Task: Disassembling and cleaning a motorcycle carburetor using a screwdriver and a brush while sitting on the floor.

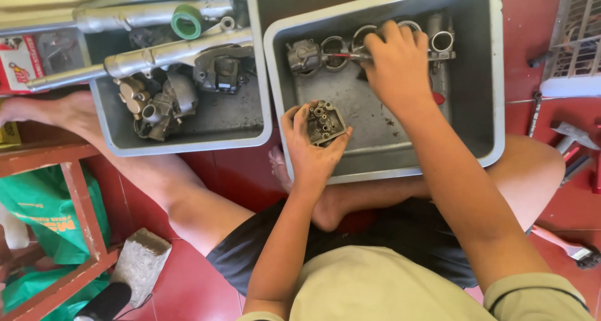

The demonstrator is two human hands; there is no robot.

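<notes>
Over grey tray [494,77]: left hand [311,147] fingers cup carburetor body [325,122]; right hand [394,61] grips screwdriver [341,56].

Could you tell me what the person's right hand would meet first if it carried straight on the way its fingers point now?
Probably the metal rings just beyond the right hand, then the grey tray's far wall; depth is unclear.

We see a second grey tray [119,147] to the left on the red floor [200,283], holding two metal fork tubes [169,52], a green ring [186,22] and several grimy castings [156,105]. A grey stone block [141,258] lies lower left beside a red wooden frame [78,202] with green bags [37,208] behind it. A hammer [573,133] and a brush [573,249] lie on the right.
</notes>
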